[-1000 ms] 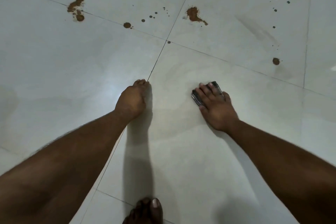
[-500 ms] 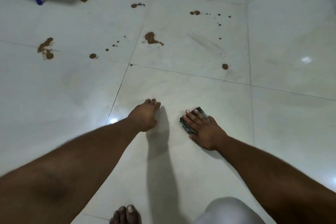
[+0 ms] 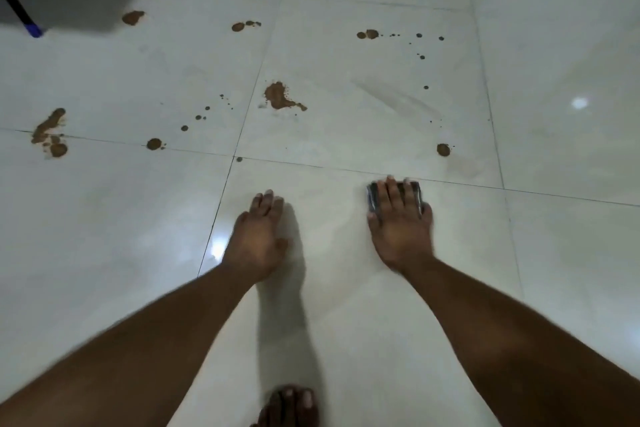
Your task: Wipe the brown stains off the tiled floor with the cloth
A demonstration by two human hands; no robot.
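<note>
Cloth (image 3: 394, 197) long axis crosswise, under right hand (image 3: 398, 225), approx.

Both palms press flat on the pale tiled floor (image 3: 104, 218); the right hand (image 3: 400, 229) covers a dark folded cloth (image 3: 374, 199), the left hand (image 3: 256, 239) bare, brown stains (image 3: 280, 97) scattered beyond

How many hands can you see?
2. The left hand lies flat on the tiled floor; the right hand presses the cloth. None seem hidden.
</note>
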